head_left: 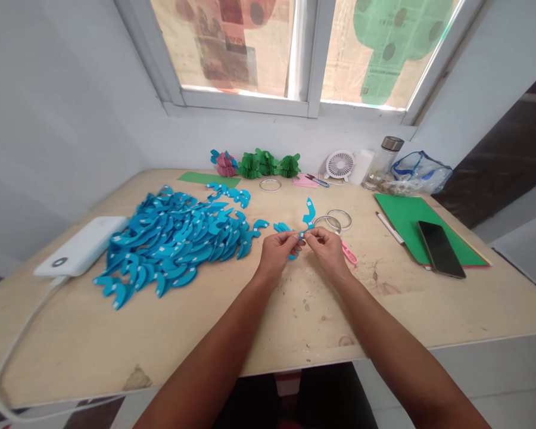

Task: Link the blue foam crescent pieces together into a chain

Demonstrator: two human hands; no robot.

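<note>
My left hand [279,253] and my right hand [325,250] meet over the middle of the wooden table [223,333]. Fingertips of both are pinched on a small blue piece [302,236] with a white patch. Just beyond them lies a curved blue piece [309,210], and other blue pieces [282,227] rest beside my left fingers. A large heap of curved blue pieces [183,232] with white squares spreads to the left. Close to my right hand are a pink cutter [349,252] and rings of tape [339,219].
A white power bank [83,245] with a cable sits at the left. Green paper [411,220] and a black phone [441,249] lie at the right. Along the back stand paper decorations [266,162], a small fan [340,165] and a bottle [383,161].
</note>
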